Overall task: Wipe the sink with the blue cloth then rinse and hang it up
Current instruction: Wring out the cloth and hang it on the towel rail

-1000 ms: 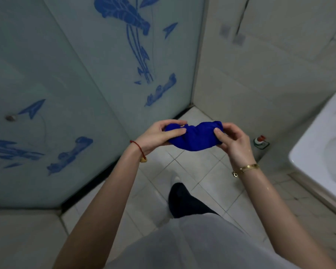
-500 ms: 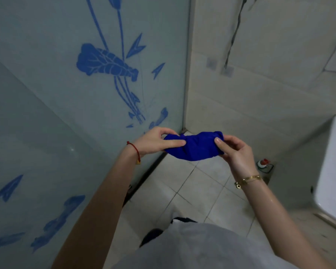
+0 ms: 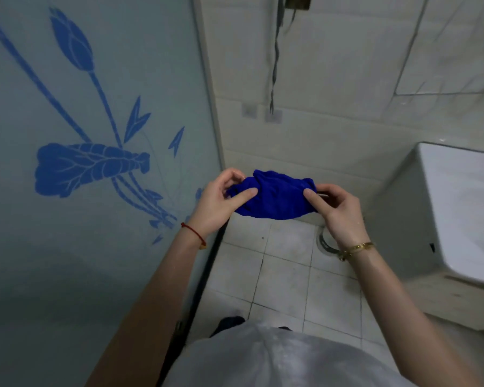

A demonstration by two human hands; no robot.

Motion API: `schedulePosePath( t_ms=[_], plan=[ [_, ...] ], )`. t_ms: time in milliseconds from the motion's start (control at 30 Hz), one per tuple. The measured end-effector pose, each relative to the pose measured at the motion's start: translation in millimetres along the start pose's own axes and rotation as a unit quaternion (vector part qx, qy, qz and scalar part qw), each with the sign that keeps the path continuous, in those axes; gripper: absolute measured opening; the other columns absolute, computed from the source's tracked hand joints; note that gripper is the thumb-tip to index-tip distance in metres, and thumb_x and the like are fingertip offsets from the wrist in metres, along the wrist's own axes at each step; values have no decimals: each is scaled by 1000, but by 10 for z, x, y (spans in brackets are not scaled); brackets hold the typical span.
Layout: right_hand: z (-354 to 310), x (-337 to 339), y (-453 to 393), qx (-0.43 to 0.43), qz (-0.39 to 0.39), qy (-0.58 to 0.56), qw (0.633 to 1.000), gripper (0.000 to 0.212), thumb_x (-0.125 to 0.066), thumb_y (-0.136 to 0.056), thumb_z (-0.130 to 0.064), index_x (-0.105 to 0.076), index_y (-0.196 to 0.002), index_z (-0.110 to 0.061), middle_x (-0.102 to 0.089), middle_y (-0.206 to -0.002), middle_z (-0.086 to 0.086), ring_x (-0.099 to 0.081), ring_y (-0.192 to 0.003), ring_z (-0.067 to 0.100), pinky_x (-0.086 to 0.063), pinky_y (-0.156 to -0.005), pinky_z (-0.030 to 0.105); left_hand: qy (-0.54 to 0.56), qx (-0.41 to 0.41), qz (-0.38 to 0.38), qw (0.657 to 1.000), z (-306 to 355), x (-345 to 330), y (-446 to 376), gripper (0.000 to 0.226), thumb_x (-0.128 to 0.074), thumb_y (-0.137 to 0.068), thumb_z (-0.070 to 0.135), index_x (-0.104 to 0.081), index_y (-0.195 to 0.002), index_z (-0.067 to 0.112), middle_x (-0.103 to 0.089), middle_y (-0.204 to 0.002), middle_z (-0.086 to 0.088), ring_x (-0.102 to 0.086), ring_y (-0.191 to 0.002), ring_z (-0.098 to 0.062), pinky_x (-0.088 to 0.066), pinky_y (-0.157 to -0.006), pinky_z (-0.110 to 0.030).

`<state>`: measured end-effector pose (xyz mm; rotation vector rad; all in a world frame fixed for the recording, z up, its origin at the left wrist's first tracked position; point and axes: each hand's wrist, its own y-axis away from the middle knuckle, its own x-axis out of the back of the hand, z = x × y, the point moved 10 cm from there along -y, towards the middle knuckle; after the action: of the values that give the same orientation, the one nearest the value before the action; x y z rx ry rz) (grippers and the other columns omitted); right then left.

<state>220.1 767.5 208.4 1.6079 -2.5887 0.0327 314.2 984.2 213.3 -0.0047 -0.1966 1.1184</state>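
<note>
The blue cloth point(image 3: 274, 196) is bunched up and held in the air between both hands, in front of the corner where the glass panel meets the tiled wall. My left hand point(image 3: 221, 202) pinches its left end between thumb and fingers. My right hand point(image 3: 336, 208) pinches its right end the same way. The white sink point(image 3: 458, 196) juts in from the right edge, with its drain hole just visible at the frame's border.
A frosted glass panel point(image 3: 95, 135) with blue flower prints fills the left side. A dark cord point(image 3: 275, 51) hangs down the tiled wall from a fixture at the top. A round floor drain point(image 3: 326, 243) sits on the tiled floor under my right wrist.
The view has tilted up and turned right, bringing more of the wall and the sink into sight. Both hands keep pinching the cloth's ends.
</note>
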Motion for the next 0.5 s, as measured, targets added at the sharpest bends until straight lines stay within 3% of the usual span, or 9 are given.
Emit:
schedulePosePath(
  t_ms=[167, 267, 367, 433, 500],
  plan=[
    [2, -71, -72, -2, 65, -25, 998, 2, -71, -85, -18, -69, -85, -18, -71, -83, -2, -68, -79, 4, -50, -65, 13, -39, -50, -28, 998, 110, 140, -266, 18, -73, -84, 23, -56, -87, 28, -64, -92, 8, -62, -90, -9, -48, -86, -24],
    [-90, -70, -91, 38, 117, 50, 991, 6, -68, -88, -19, -68, -88, -14, -69, -84, 2, -66, -77, 7, -50, -63, 12, -28, -56, -60, 996, 147, 149, -353, 14, -71, -89, 21, -57, -92, 19, -67, -95, -1, -65, -91, -13, -50, -82, -25],
    [-323, -96, -60, 108, 166, 162, 967, 9, -65, -90, -23, -68, -86, -15, -66, -74, -4, -62, -68, -2, -41, -54, 4, -10, -49, -65, 997, 165, 179, -405, 13, -67, -91, 29, -55, -95, 23, -71, -92, 0, -68, -93, -22, -53, -78, -41],
    [-385, -111, -64, 117, 171, 162, 965, 9, -66, -89, -25, -67, -83, -19, -66, -71, -10, -61, -62, -6, -39, -51, 3, 12, -49, -58, 997, 187, 219, -452, 15, -64, -92, 32, -53, -98, 22, -72, -91, -7, -67, -92, -31, -54, -77, -50],
    [-364, -105, -106, 97, 157, 128, 974, 12, -68, -87, -30, -68, -85, -18, -70, -76, -4, -64, -62, -3, -45, -54, 8, 38, -54, -51, 997, 233, 246, -510, 10, -62, -92, 32, -53, -96, 29, -71, -90, -11, -67, -89, -32, -53, -74, -50]
  ],
)
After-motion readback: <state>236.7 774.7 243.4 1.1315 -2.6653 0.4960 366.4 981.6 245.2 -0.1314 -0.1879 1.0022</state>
